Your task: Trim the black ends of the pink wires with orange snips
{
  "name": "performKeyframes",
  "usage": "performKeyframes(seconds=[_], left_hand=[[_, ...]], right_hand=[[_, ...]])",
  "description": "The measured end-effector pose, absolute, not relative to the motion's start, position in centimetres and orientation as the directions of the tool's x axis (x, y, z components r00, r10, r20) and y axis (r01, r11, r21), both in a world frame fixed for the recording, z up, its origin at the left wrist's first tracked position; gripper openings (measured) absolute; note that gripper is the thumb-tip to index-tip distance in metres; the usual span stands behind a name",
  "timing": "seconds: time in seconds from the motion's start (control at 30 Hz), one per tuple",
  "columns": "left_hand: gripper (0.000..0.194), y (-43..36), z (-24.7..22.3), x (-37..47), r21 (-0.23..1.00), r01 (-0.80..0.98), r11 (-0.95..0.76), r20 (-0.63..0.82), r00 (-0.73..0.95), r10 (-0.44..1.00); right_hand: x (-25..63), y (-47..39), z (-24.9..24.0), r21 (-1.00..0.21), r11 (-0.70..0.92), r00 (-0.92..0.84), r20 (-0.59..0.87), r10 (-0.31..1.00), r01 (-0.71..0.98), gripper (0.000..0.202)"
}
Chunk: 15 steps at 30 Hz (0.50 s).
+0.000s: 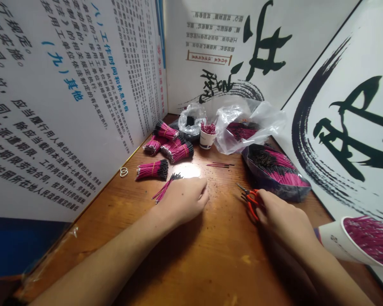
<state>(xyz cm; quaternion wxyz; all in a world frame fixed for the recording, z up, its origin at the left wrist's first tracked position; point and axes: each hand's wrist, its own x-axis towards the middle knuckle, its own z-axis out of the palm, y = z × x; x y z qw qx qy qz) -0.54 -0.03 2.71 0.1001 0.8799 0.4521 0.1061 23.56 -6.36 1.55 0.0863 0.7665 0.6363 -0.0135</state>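
Observation:
My right hand (277, 216) is closed around a pair of small orange-handled pliers (251, 199), whose metal tips point left and look parted. My left hand (187, 197) is above the middle of the table with its fingers curled; anything between them is hidden. Beside and partly behind it lies a loose group of pink wires (162, 190) with black ends. Farther left is a tied bundle of pink wires (151, 170). A few single wires (221, 165) lie beyond the two hands.
Several wire bundles (169, 142) are piled at the back left, near a paper cup (207, 139) of wires. Clear plastic bags (230, 142) stand behind. A dark bag (293, 193) of wires sits right; another cup (332, 238) tilts at the right edge. Rubber bands (124, 171) lie left.

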Motion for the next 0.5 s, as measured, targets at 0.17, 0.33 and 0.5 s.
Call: performKeyframes(seconds=[0.17,0.33,0.5], left_hand=[[0.023,-0.06,2.73,-0.53,0.266,0.773,-0.576,0.089,0.576,0.813],[0.024,-0.06,2.71,-0.49,0.254,0.77,-0.585,0.082,0.586,0.806],[0.023,-0.19,2.88,-0.51,0.244,0.769,-0.59,0.089,0.589,0.804]], right_hand=[[23.52,-6.27,1.49,0.108,-0.191,0.203,-0.121,0.972,0.976,0.013],[23.44,-6.17,1.42,0.089,-0.195,0.205,-0.122,0.971,0.977,0.012],[23.8,-5.98,0.86,0.089,-0.171,0.178,-0.083,0.98,0.981,0.012]])
